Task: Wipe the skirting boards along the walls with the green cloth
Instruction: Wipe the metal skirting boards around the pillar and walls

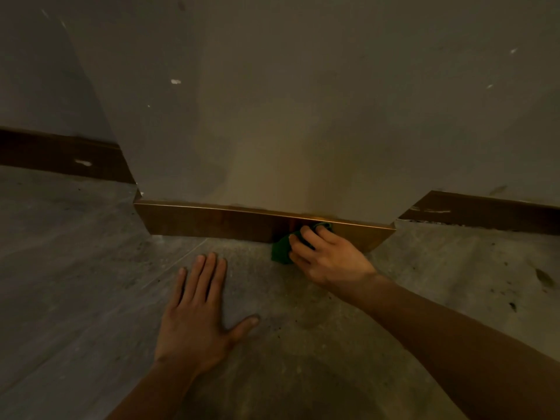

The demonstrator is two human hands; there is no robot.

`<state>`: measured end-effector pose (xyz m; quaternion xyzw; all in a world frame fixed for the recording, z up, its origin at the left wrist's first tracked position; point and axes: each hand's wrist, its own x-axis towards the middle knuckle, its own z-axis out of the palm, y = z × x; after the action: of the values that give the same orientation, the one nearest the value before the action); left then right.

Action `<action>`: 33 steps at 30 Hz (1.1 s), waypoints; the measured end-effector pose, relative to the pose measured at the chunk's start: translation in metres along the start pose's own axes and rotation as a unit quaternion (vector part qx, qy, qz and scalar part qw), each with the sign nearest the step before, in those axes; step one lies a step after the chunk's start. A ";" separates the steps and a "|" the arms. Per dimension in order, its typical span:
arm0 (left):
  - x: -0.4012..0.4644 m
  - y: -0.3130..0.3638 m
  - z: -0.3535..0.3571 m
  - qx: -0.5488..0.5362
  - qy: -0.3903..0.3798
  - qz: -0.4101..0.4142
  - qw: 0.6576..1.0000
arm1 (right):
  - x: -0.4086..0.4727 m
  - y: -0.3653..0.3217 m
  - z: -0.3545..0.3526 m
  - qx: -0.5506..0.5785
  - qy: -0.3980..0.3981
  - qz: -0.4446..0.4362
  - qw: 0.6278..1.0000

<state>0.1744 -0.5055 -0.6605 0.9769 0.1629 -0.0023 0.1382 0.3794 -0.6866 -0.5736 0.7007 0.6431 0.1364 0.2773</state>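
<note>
The green cloth is pressed against the middle skirting board by the right hand, fingers closed over it. Soft and limp, it is probably best held bunched under the palm. The left hand is laid flat, fingers spread, on the floor. Most of the cloth is hidden; the side boards are dim.

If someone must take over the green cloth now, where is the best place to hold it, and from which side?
Probably the free lower-left corner of the green cloth, approached from the left along the floor. The right hand covers the rest, pressing it against the skirting board, so only that corner sticks out.
</note>
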 end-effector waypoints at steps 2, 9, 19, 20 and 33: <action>0.000 0.000 -0.001 -0.002 -0.001 0.002 1.000 | -0.002 0.000 -0.002 -0.001 -0.021 0.008 1.000; 0.000 0.000 -0.002 0.007 -0.007 0.000 1.000 | -0.020 0.008 -0.013 -0.010 -0.083 0.027 0.996; 0.000 0.002 -0.001 0.009 -0.016 -0.003 1.000 | -0.032 0.007 -0.036 0.017 -0.195 0.128 0.972; 0.000 0.003 -0.003 0.009 -0.022 -0.003 1.000 | -0.034 0.007 -0.038 0.015 -0.202 0.136 0.970; 0.013 0.022 -0.050 -0.081 -0.016 0.056 0.995 | -0.052 0.000 -0.072 0.162 -0.151 0.222 0.950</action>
<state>0.1920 -0.5081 -0.6068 0.9699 0.1053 0.0029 0.2195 0.3333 -0.7223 -0.5065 0.8738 0.4350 -0.0187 0.2167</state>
